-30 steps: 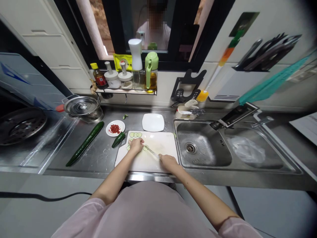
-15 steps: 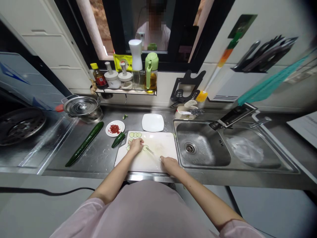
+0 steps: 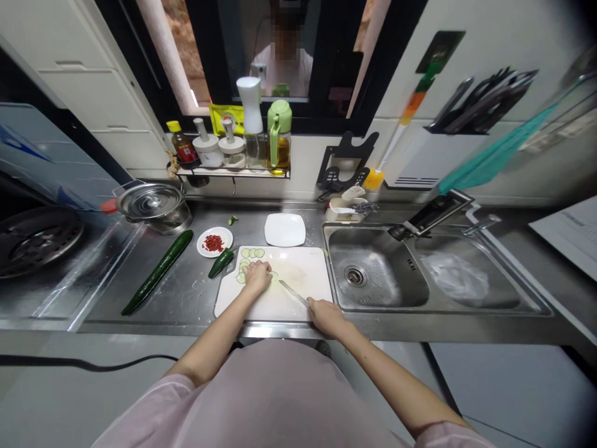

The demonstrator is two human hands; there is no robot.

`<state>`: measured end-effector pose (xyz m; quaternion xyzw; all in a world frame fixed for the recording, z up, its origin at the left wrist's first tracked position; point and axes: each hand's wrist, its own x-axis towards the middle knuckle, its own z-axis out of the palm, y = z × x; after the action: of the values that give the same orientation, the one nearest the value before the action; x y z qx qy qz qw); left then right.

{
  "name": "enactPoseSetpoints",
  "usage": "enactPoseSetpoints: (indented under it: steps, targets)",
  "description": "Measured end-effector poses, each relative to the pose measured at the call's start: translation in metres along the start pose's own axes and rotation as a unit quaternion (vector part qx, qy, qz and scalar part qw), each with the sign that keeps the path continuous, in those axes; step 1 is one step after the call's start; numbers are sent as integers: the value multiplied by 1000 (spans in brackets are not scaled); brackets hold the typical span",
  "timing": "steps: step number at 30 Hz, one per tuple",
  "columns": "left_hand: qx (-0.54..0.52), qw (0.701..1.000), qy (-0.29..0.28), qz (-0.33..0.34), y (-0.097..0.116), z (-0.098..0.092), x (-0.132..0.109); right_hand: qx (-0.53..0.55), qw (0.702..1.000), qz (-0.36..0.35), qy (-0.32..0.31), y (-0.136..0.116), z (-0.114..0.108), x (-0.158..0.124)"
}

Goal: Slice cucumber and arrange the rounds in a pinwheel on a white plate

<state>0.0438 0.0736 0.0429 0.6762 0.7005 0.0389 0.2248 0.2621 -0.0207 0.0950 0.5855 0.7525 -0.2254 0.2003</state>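
Note:
On the white cutting board (image 3: 298,261), my left hand (image 3: 257,276) is low over the surface with bent fingers, their tips at a pale cucumber slice (image 3: 275,275). What lies beneath the palm is hidden. My right hand (image 3: 327,316) is closed round the handle of a knife (image 3: 293,291), whose blade points up and left, its tip just right of that slice. More round cucumber slices (image 3: 252,253) form a row at the board's upper left, and several others lie beside my left hand. A cut piece of cucumber (image 3: 221,263) rests against the board's left edge.
A whole cucumber (image 3: 157,272) lies at left, below a lidded steel pot (image 3: 156,205). Behind the board are a small plate (image 3: 226,233) of chopped red bits and a white square plate (image 3: 285,229). The sink (image 3: 396,297) adjoins the right. Bottles stand on a rack (image 3: 233,172).
The knife tip has come off the slice, and my right hand has shifted slightly right and down. My left fingers have moved over part of the slice. The whole view has shifted a little.

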Motion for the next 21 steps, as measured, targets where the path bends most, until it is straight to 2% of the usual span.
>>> enactPoseSetpoints:
  steps: [6,11,15,21]
  targets:
    - [-22,1000,8,1,7,2,-7,40,998,46,34,2,11,-2]
    - [-84,996,14,-21,3,2,-19,78,990,100,56,8,20,3]
    - [-130,989,38,-53,-11,1,-30,86,989,103,66,12,22,6]
    - [-142,981,70,-109,-46,-8,-41,77,990,100,60,9,18,7]
